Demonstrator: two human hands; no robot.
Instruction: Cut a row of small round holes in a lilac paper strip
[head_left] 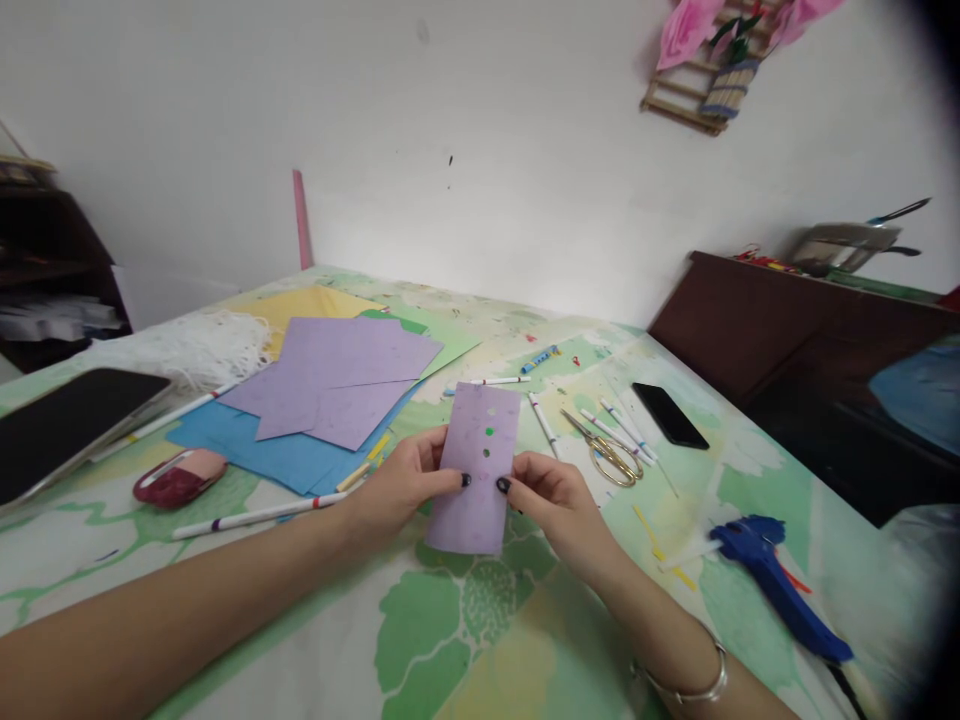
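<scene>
A strip of purple paper [480,515] is held up above the table in front of me, with a column of small holes down its upper middle, green showing through some. My left hand [411,470] pinches its left edge, thumb on the front face and fingers behind. On the opposite edge my right hand [551,492] grips in the same way, its thumb near the paper's middle. The fingers behind the paper are partly hidden. Just beyond the strip lies a white marker [499,380], and another marker [543,424] is to its right.
Purple sheets [345,360] overlap blue paper [247,445] at the left. Near them are a maroon-and-pink tape dispenser [180,477], white shredded strands [195,345] and a black tablet [71,425]. Rightward are gold-handled scissors [611,455], a phone [670,415] and a blue glue gun [780,585].
</scene>
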